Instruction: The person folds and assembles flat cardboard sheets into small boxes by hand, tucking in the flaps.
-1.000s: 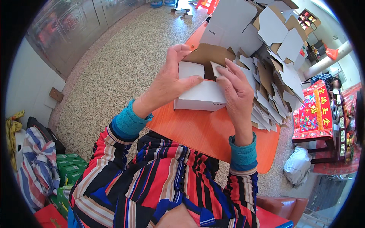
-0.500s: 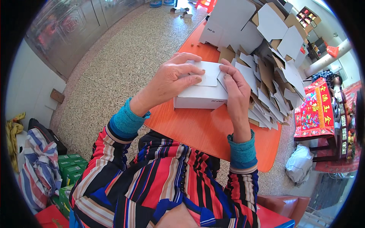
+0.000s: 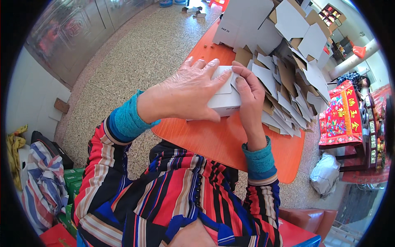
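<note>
A small white cardboard box [image 3: 228,100] rests on the orange table close to its near left edge. On its top lies a white flap [image 3: 224,87], partly covered by my fingers. My left hand [image 3: 187,91] is spread flat across the top and left side of the box, fingers stretched out and thumb low along the front. At the right end, my right hand [image 3: 252,91] grips the box, its thumb and fingers bent around the far right corner by the flap. The left part of the box is hidden under my left hand.
Beyond and right of my hands, flat white-and-brown cartons [image 3: 284,92] pile up on the orange table [image 3: 218,142]. A large white carton [image 3: 242,26] stands behind. Right of the table are a white bag [image 3: 324,175] and red embroidered cloth [image 3: 334,123]; a striped bag [image 3: 43,187] lies left.
My left hand has gone from bent fingers on the flap to lying spread over the box's top and left side. My right hand stays at the right end.
</note>
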{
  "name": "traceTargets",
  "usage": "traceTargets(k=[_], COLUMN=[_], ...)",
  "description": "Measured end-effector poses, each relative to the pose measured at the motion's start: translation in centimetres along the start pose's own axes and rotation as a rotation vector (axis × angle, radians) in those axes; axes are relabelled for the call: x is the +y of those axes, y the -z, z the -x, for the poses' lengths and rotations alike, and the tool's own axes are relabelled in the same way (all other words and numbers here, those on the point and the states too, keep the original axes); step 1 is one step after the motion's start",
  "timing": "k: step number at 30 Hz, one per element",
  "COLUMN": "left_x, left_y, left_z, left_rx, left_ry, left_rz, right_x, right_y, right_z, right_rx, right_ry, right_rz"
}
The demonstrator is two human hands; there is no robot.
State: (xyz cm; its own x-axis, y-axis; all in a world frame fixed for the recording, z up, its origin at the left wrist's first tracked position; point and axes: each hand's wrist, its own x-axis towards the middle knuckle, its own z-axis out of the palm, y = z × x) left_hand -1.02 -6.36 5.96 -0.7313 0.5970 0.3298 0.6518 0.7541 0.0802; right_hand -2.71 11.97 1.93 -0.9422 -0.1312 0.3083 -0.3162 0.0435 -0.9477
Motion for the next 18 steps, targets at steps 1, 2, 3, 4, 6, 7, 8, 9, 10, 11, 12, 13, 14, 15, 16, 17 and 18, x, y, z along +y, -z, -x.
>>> traceTargets(k=[1, 2, 3, 4, 6, 7, 8, 9, 10, 11, 12, 13, 14, 15, 16, 17, 18], left_x=[0.1, 0.1, 0.1, 0.1, 0.0, -0.1, -0.2, -0.4, -0.7, -0.9, -1.5, -2.4, -3.5, -4.5, -5.3, -6.0, -6.7], left_y=[0.1, 0.2, 0.2, 0.2, 0.2, 0.3, 0.4, 0.5, 0.6, 0.8, 0.8, 0.7, 0.6, 0.4, 0.3, 0.3, 0.4], left_z=[0.0, -0.1, 0.0, 0.1, 0.3, 0.3, 0.3, 0.2, 0.1, 0.0, 0.0, 0.1, 0.4, 0.7, 1.2, 1.9, 2.6], left_rx=[-0.061, -0.062, -0.064, -0.066, -0.069, -0.072, -0.082, -0.092, -0.102, -0.112, -0.114, -0.067, -0.022, 0.024, 0.070, 0.065, 0.100], left_ry=[0.017, 0.013, 0.025, 0.038, 0.062, 0.060, 0.054, 0.049, 0.044, 0.039, 0.035, 0.071, 0.107, 0.144, 0.182, 0.184, 0.305], left_rz=[0.000, -0.004, -0.003, -0.002, 0.000, -0.006, -0.002, 0.001, 0.005, 0.008, 0.000, 0.153, 0.305, 0.457, 0.610, 0.600, 0.781], right_x=[0.0, 0.2, 0.5, 1.0, 1.7, 2.0, 2.2, 2.4, 2.7, 2.9, 3.2, 3.7, 4.1, 4.4, 4.5, 4.5, 4.4], right_y=[-0.1, -0.1, -0.1, -0.1, 0.0, -0.1, -0.3, -0.4, -0.4, -0.5, -0.4, -0.1, 0.1, 0.2, 0.2, 0.0, -0.3], right_z=[0.1, 0.1, 0.1, 0.1, 0.1, 0.2, 0.2, 0.3, 0.3, 0.4, 0.3, 0.2, 0.2, 0.2, 0.1, 0.2, 0.2], right_rx=[-0.003, 0.001, 0.001, 0.001, 0.001, 0.004, -0.004, -0.012, -0.020, -0.029, -0.025, -0.043, -0.062, -0.080, -0.099, -0.098, -0.102], right_ry=[-0.034, -0.031, -0.012, 0.007, 0.046, 0.048, 0.044, 0.040, 0.037, 0.033, 0.038, 0.048, 0.058, 0.068, 0.077, 0.080, 0.074], right_rz=[-0.028, -0.031, -0.055, -0.079, -0.127, -0.132, -0.146, -0.160, -0.174, -0.187, -0.194, -0.181, -0.170, -0.159, -0.147, -0.157, -0.201])
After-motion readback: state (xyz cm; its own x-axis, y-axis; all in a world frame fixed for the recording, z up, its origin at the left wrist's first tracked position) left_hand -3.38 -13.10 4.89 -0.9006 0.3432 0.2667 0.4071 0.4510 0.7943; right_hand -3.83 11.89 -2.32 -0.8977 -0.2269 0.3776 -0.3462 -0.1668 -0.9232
